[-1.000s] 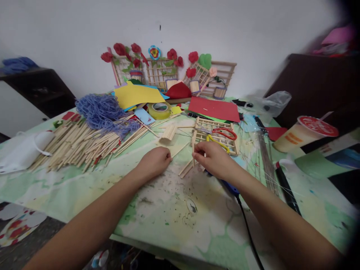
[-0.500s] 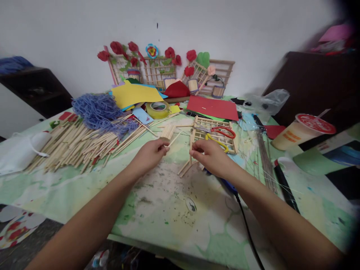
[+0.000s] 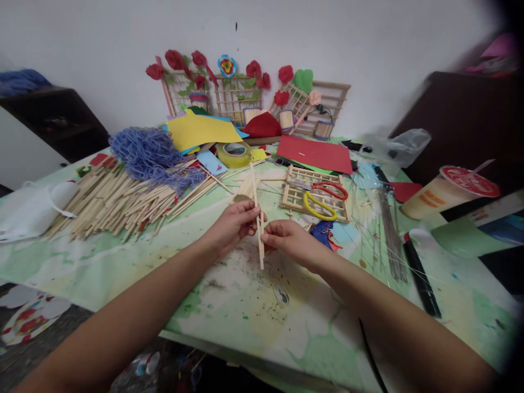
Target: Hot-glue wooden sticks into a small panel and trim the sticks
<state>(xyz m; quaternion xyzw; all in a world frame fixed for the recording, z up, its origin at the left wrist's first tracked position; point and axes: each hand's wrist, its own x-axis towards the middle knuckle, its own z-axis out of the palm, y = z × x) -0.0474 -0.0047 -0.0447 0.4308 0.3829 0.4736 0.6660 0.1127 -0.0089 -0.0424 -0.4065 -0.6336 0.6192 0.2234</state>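
Note:
Near the middle of the table, both hands meet around a few thin wooden sticks (image 3: 261, 252) standing nearly upright in the picture. My left hand (image 3: 238, 222) is closed on them from the left, its thumb and fingers pinching. From the right, my right hand (image 3: 289, 240) pinches the same sticks lower down. Exactly how many sticks are held, I cannot tell. Just beyond lies a small raft of sticks side by side (image 3: 244, 188). Scissors (image 3: 321, 201) with red and yellow handles rest on a stick lattice (image 3: 297, 177) to the right.
A big pile of sticks (image 3: 110, 202) and purple yarn (image 3: 143, 153) lie left. Tape (image 3: 234, 155), yellow paper (image 3: 200, 131) and red paper (image 3: 315, 153) are behind. Flower-decorated lattices (image 3: 237, 101) lean on the wall. At right stand a drink cup (image 3: 446, 191) and thin wires (image 3: 391, 234).
My hands have come together from apart. My right hand has moved left, bringing its sticks away from beside the lattice to the stick in my left hand. The view has shifted slightly.

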